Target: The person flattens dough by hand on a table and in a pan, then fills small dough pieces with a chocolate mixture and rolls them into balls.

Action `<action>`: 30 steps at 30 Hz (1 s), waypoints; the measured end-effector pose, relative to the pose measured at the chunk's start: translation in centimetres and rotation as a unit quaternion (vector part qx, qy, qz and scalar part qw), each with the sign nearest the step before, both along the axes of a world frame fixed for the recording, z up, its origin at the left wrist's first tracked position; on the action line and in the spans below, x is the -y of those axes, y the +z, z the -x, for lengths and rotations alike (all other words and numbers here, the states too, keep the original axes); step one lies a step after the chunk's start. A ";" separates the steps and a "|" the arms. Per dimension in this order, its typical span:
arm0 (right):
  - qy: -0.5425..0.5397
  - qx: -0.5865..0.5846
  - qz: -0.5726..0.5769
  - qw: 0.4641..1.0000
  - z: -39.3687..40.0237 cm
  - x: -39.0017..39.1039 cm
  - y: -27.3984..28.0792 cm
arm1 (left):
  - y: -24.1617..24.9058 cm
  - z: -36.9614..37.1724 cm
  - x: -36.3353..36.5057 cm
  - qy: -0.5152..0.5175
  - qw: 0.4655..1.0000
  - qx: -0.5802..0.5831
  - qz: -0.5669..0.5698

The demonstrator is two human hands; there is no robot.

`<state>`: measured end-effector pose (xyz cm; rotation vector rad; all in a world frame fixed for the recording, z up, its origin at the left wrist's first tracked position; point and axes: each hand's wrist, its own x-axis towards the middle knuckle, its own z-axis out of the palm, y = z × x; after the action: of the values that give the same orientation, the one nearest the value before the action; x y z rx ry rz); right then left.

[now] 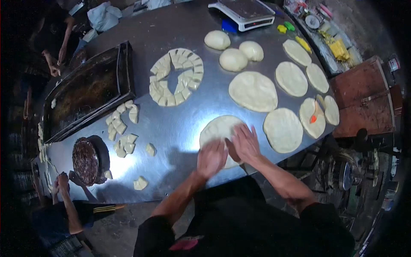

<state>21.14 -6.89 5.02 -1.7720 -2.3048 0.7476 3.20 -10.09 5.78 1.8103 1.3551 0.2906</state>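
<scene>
A flattened round of pale dough (218, 128) lies on the metal table (171, 132) in front of me. My left hand (212, 157) rests palm down on its lower part, fingers extended. My right hand (246, 143) presses near its right edge, its fingers stretched out too. Right of my hands is another flat round (282, 130), with a larger one (253, 91) above it. Several more flat rounds (291, 79) lie at the right edge. One of them bears a scraper with an orange mark (313, 118).
Three dough balls (233, 60) sit below a white scale (244, 15). Cut dough pieces (176, 77) form a ring left of centre. Dark trays (90, 88) and a round dark pan (85, 161) stand left. Co-workers' hands (55, 68) show at the left side.
</scene>
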 end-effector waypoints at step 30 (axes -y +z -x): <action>0.168 0.067 -0.005 0.984 -4.7 8.4 -0.5 | -3.6 1.5 9.7 -0.173 0.928 -0.181 -0.274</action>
<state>25.84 -15.26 4.56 -1.4873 -2.7323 0.6783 1.72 -19.75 2.16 2.6385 1.2331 0.1558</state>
